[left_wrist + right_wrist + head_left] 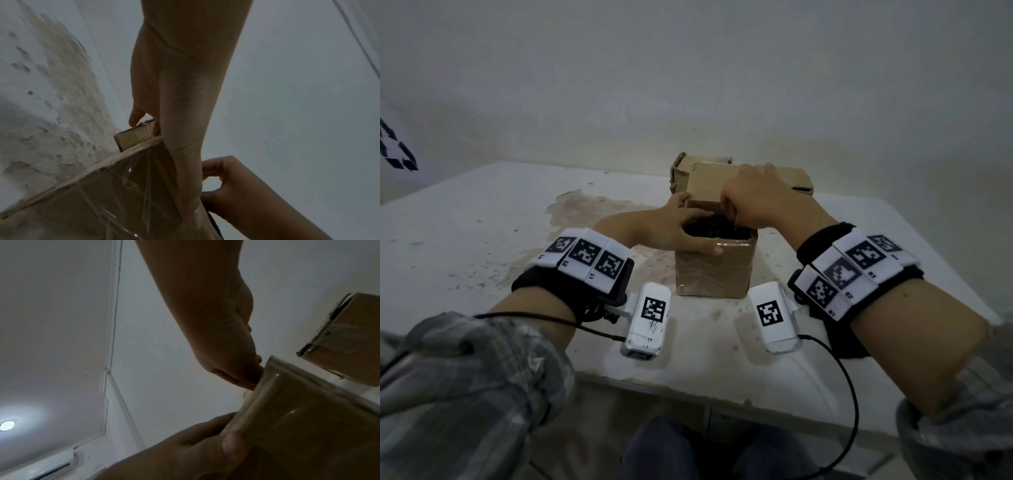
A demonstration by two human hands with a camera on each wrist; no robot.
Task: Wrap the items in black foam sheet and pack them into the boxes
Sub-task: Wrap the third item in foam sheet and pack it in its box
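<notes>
An open brown cardboard box point(714, 270) wrapped in clear tape stands at the table's middle. Black foam point(717, 228) fills its top; whatever is wrapped in it is hidden. My left hand point(674, 229) grips the box at its left rim, thumb lying across the front face. My right hand point(753, 202) hangs over the far right corner, its curled fingers dipping into the box onto the foam. The left wrist view shows the box point(92, 203), my left hand point(180, 146) along its edge and my curled right hand point(230, 181). The right wrist view shows the box point(308, 426) and my right hand point(226, 345).
Two more cardboard boxes stand right behind the open one, one at back left point(702, 164) and one at back right point(794, 178). The white table point(482, 240) is stained and chipped. Its front edge runs just before my wrists. A wall is close behind.
</notes>
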